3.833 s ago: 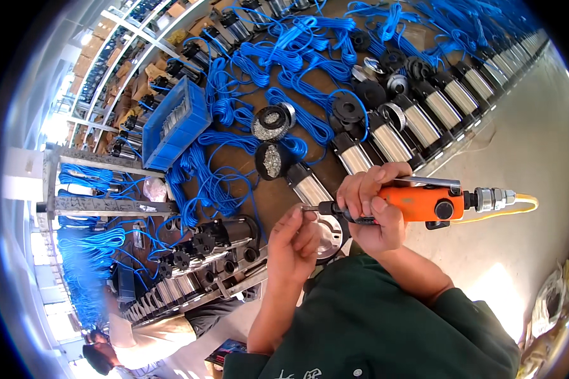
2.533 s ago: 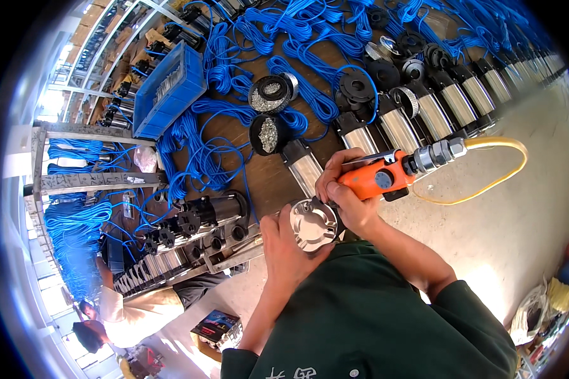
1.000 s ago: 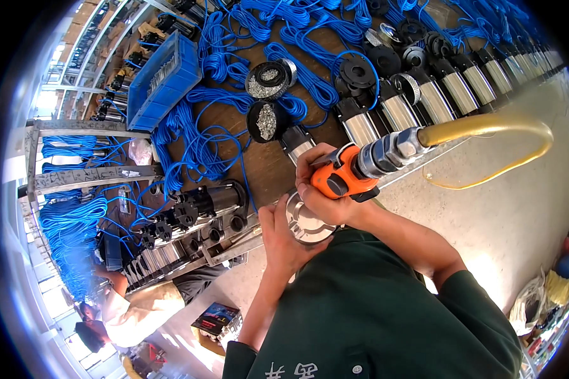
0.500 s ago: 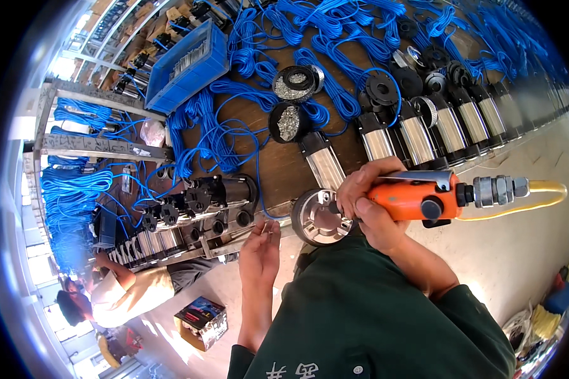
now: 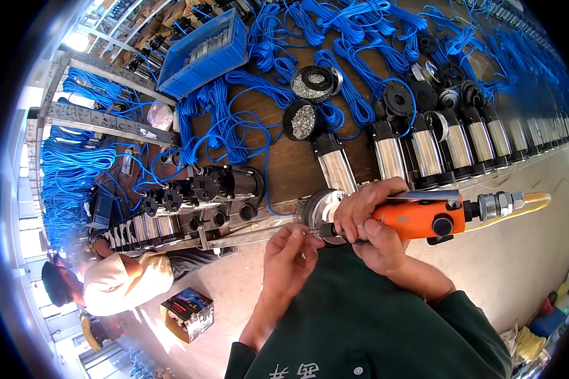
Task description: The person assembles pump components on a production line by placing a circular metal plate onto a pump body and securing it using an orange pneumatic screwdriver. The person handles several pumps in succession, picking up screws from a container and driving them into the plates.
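Observation:
My right hand (image 5: 376,228) is wrapped round an orange air screwdriver (image 5: 417,218) that lies almost level. Its black nose points left. My left hand (image 5: 287,256) pinches a small screw (image 5: 313,231) at that nose. Just behind them, at the table edge, a round metal pump end (image 5: 322,205) faces me, partly hidden by my right hand and the tool. A silver pump body (image 5: 336,165) extends beyond it onto the table. Two dark round bowls of small metal parts, a near one (image 5: 302,121) and a far one (image 5: 311,83), stand past that.
Coiled blue cables (image 5: 221,126) cover much of the table. Silver pump bodies (image 5: 427,151) line its right edge; black pump housings (image 5: 215,186) stand left. A blue crate (image 5: 202,54) sits at the back left. A co-worker (image 5: 129,278) is at the far left, near a carton (image 5: 188,314) on the floor.
My left hand has moved up and right to the screwdriver's nose, its fingers now pinching. The screwdriver's nose has come down slightly in front of the pump end. The view has shifted a little.

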The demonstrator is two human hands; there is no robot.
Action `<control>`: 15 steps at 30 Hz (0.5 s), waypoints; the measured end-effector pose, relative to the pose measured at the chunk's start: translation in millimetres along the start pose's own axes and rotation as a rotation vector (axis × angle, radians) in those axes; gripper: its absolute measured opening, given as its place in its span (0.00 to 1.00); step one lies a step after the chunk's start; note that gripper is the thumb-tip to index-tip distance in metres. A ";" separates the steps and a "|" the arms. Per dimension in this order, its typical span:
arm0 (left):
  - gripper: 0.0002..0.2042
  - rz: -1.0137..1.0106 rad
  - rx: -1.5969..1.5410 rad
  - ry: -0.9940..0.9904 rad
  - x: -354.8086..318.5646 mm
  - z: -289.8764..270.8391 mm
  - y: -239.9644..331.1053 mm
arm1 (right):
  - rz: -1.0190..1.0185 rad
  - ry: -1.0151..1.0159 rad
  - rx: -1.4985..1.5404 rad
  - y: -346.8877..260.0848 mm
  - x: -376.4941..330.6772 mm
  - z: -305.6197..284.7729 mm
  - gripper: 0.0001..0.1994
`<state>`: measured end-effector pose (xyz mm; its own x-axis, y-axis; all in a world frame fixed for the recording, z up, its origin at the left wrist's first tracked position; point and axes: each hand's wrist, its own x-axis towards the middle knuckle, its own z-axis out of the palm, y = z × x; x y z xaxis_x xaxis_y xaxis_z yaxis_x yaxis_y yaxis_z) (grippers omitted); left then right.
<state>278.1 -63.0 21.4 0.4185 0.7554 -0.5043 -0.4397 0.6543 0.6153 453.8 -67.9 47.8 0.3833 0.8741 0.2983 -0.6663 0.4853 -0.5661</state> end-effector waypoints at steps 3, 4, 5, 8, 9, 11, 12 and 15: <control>0.08 0.002 0.019 -0.016 0.7 -0.8 -1.1 | 0.019 0.007 -0.002 1.1 -1.0 0.2 0.14; 0.08 0.010 0.025 -0.028 1.5 -1.0 -1.0 | 0.020 0.006 -0.006 0.3 -2.4 -1.9 0.14; 0.08 0.006 0.042 -0.020 1.3 -0.6 -1.2 | 0.025 0.003 -0.010 0.2 -3.8 -3.3 0.15; 0.07 -0.011 0.072 -0.021 2.4 0.7 -1.4 | 0.033 0.026 0.007 -3.6 -2.8 -1.6 0.15; 0.07 -0.020 0.068 -0.038 3.6 -0.3 -1.4 | 0.045 0.026 0.014 -5.2 -3.1 -2.0 0.15; 0.08 -0.038 0.089 -0.054 6.2 -2.0 -3.6 | 0.069 0.026 0.029 -7.9 -4.1 -3.8 0.15; 0.08 -0.044 0.117 -0.051 7.7 -2.5 -4.7 | 0.062 0.019 0.027 -8.9 -4.1 -5.6 0.15; 0.11 0.059 0.448 -0.018 10.7 -3.5 -7.1 | 0.038 -0.011 -0.015 -7.9 -7.1 -14.6 0.14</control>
<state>282.9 -59.4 9.5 0.4185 0.7877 -0.4520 -0.0772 0.5268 0.8465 465.7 -78.2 38.9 0.3507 0.8920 0.2851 -0.6703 0.4517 -0.5888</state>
